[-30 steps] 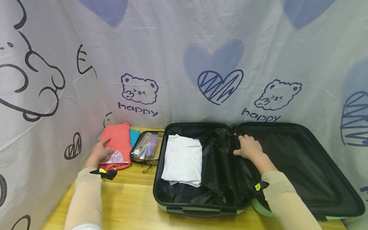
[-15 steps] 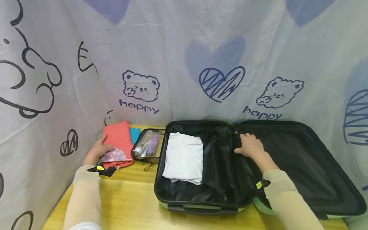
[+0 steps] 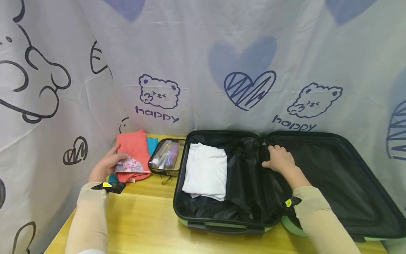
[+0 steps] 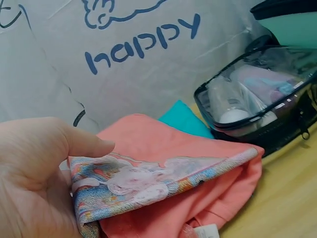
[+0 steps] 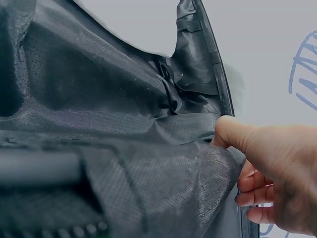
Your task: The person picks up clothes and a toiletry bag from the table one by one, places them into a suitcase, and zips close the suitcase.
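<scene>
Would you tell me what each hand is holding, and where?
Left hand pinches the patterned cloth at its end; right hand grips the suitcase's black lining by its edge.

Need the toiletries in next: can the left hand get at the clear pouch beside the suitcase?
Probably yes. The left hand grips the patterned cloth on the coral garment; the clear pouch lies just beyond, with nothing on top of it.

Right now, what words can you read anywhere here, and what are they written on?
"happy", on the curtain under the left bear drawing.
"happy", on the same curtain under the right bear drawing.
"happy", on the curtain again in the left wrist view.
The bottles in the clear pouch and the small white tag on the coral garment: too small to read.
</scene>
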A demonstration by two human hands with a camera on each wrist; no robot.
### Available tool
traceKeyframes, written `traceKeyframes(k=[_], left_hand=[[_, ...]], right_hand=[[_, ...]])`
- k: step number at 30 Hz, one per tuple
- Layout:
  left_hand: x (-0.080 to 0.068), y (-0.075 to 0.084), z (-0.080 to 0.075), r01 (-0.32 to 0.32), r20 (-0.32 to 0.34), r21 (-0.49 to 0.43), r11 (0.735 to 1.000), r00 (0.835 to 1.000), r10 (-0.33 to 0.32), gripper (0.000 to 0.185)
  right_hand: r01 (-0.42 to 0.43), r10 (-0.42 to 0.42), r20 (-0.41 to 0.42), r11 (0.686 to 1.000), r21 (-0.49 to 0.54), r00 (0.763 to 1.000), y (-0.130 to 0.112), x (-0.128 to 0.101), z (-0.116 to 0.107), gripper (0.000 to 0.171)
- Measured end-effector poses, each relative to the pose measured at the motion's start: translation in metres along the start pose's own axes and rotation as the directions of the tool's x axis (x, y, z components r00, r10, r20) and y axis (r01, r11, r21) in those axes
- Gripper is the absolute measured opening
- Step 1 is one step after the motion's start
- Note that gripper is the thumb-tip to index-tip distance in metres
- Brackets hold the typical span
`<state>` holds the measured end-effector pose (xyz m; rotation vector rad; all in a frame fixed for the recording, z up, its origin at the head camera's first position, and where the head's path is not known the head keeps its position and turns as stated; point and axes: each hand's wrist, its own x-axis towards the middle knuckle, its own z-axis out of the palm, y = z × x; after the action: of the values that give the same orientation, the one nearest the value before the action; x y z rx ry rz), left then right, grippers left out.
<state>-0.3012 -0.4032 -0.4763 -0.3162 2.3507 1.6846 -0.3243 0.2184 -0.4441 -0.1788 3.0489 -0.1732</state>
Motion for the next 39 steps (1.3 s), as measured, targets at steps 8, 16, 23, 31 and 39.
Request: traceKeyframes(k=[8,16,23,31,39], left_hand=[[0.0,-0.006,0.006,-0.044,-0.061,-0.026,0.999,0.997,0.042,0.084],[0.0,-0.012,0.013,-0.019,-0.208,-0.007,1.0,0.978,0.017,0.078],[-0.001,-0.022,0.019,0.065,-0.289,-0.011,0.998,0.955,-0.066,0.086],[-0.002,-0.03,0.021,-0.075,-0.208,0.083,0.994,0.974,0.09,0.095],[0.003,-0.034,0.026,-0.081,-0.255,0.379,0.922,0.948,0.188,0.1]], right_hand=[[0.0,0.0,-0.002,1.0,0.006,1.0,0.0,0.0,0.0,0.08],[0.004,-0.004,-0.02,1.0,0.027,1.0,0.001,0.0,-0.002,0.08],[0.003,-0.002,-0.017,0.999,0.037,1.0,0.0,-0.003,-0.003,0.08],[0.009,-0.008,-0.015,0.999,0.039,1.0,-0.002,-0.005,-0.001,0.08],[0.008,-0.007,-0.014,0.999,0.039,1.0,-0.002,-0.002,0.001,0.079]])
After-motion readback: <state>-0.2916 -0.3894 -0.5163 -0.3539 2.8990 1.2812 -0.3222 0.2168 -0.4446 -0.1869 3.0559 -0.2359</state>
